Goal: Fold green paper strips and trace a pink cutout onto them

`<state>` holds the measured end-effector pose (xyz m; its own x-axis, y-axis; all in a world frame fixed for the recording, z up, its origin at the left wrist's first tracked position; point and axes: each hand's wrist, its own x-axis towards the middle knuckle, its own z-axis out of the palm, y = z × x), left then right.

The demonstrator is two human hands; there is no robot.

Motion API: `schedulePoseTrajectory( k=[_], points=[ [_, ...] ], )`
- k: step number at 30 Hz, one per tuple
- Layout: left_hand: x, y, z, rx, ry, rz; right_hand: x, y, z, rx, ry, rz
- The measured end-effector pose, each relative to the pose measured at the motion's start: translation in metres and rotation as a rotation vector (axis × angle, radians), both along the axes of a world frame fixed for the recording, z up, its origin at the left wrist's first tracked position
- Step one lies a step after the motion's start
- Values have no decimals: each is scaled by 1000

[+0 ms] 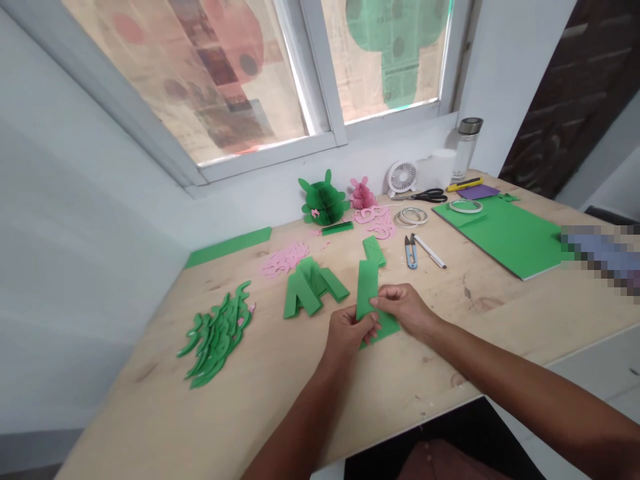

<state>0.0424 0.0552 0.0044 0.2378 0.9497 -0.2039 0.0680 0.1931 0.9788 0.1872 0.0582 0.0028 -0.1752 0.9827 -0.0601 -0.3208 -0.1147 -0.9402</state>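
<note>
Both hands meet over a folded green foam strip (pixel 369 283) lying on the wooden table (pixel 280 400). My left hand (pixel 347 331) pinches its near end from the left. My right hand (pixel 405 309) grips the same strip from the right, fingers curled over its edge. Just left of the hands stands a zigzag-folded green foam piece (pixel 311 288). A pile of curly green cut-outs (pixel 216 335) lies further left.
Pink cut-outs (pixel 284 259) and a second pink heap (pixel 376 221) lie behind. Green (pixel 324 201) and pink (pixel 362 194) honeycomb figures, a small fan (pixel 401 178), scissors (pixel 429 195), tape rolls (pixel 412 216), a thread snip (pixel 411 251), a pen (pixel 430 252), a green sheet (pixel 505 237) and a bottle (pixel 467 147) fill the back.
</note>
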Motion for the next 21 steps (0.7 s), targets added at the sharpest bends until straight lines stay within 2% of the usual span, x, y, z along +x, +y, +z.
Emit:
schedulePoseTrajectory(
  k=[5, 11, 21],
  points=[
    [-1, -2, -1, -13, 47, -48, 9, 7, 2, -55, 12, -174],
    [0, -1, -3, -35, 86, -102, 21, 15, 8, -55, 15, -345],
    [-6, 0, 6, -26, 88, -115, 20, 15, 9, -54, 42, -358]
  ],
)
